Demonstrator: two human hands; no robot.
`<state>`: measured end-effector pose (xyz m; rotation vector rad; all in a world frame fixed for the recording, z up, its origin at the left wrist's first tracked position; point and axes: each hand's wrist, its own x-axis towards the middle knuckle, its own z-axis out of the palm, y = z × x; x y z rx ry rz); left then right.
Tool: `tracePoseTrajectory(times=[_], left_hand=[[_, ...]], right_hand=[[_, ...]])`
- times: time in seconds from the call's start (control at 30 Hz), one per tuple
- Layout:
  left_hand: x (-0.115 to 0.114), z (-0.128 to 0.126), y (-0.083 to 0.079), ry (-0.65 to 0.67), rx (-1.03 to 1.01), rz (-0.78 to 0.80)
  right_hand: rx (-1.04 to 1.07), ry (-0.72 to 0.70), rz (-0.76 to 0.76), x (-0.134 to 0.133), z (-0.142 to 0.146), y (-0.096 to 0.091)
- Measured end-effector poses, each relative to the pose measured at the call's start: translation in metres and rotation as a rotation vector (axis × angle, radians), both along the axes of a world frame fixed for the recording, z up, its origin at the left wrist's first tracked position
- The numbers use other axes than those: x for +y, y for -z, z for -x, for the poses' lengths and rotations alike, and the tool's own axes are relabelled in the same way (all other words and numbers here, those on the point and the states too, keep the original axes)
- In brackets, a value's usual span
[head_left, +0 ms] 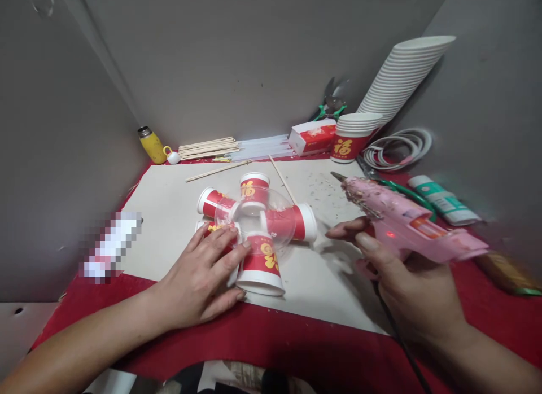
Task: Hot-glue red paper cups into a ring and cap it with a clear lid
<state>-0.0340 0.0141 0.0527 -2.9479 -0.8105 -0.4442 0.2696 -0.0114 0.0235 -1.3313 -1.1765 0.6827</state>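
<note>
Several red and white paper cups lie on their sides in a ring, their bases turned inward, on a pale board (169,213). A clear round plastic disc (277,202) lies over their inner ends. My left hand (203,275) rests with spread fingers on the near-left cup and beside the front paper cup (261,270). On the right, my right hand (406,275) is wrapped round the handle of a pink glue gun (393,213), held above the board with its nozzle toward the upper left. A small red light glows on the gun.
At the back stand a yellow bottle (151,144), wooden sticks (207,148), clear glue sticks (262,147), a tissue pack (312,137) and a leaning stack of paper cups (402,78). Coiled white tape (398,149) and a white-green tube (442,199) lie right. A cord (396,326) hangs from the gun.
</note>
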Motion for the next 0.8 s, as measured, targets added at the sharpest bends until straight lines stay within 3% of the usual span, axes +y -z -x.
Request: tracePoseTrajectory(times=[0.17, 0.3, 0.53, 0.8], left_hand=[[-0.012, 0.004, 0.0, 0.118, -0.125, -0.12], [-0.009, 0.005, 0.0, 0.155, -0.168, -0.202], [0.001, -0.001, 0.003, -0.037, 0.046, -0.077], [-0.001, -0.005, 0.004, -0.077, 0.073, -0.046]], right_hand=[[0.094, 0.005, 0.036, -0.003, 0.001, 0.002], [0.063, 0.005, 0.033, -0.004, 0.001, 0.001], [0.063, 0.01, 0.018, -0.003, -0.001, 0.0], [0.134, 0.013, 0.006, -0.004, 0.002, 0.001]])
